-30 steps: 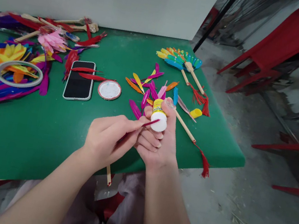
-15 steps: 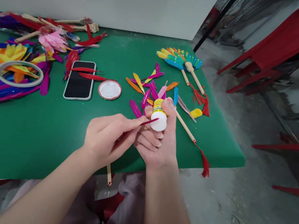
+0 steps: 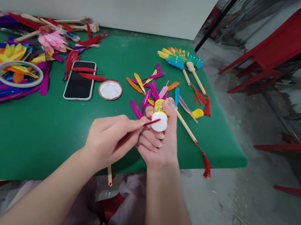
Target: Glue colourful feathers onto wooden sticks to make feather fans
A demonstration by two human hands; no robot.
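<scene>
My right hand (image 3: 159,141) grips a small glue bottle (image 3: 159,117) with a yellow label, its white base toward me. My left hand (image 3: 112,138) pinches a thin red feather (image 3: 151,122) whose tip rests against the bottle. A wooden stick (image 3: 109,175) pokes out below my left hand. Both hands hover over the near edge of the green table (image 3: 47,133). Just beyond them lie loose pink, orange, yellow and blue feathers (image 3: 151,85) and a stick with a red tassel (image 3: 192,137).
A phone (image 3: 80,80) and a round white lid (image 3: 110,90) lie mid-table. A tape ring (image 3: 19,74) sits on feather piles at left. A finished feather fan (image 3: 181,60) lies at the far right. Red chairs (image 3: 282,42) stand on the concrete floor.
</scene>
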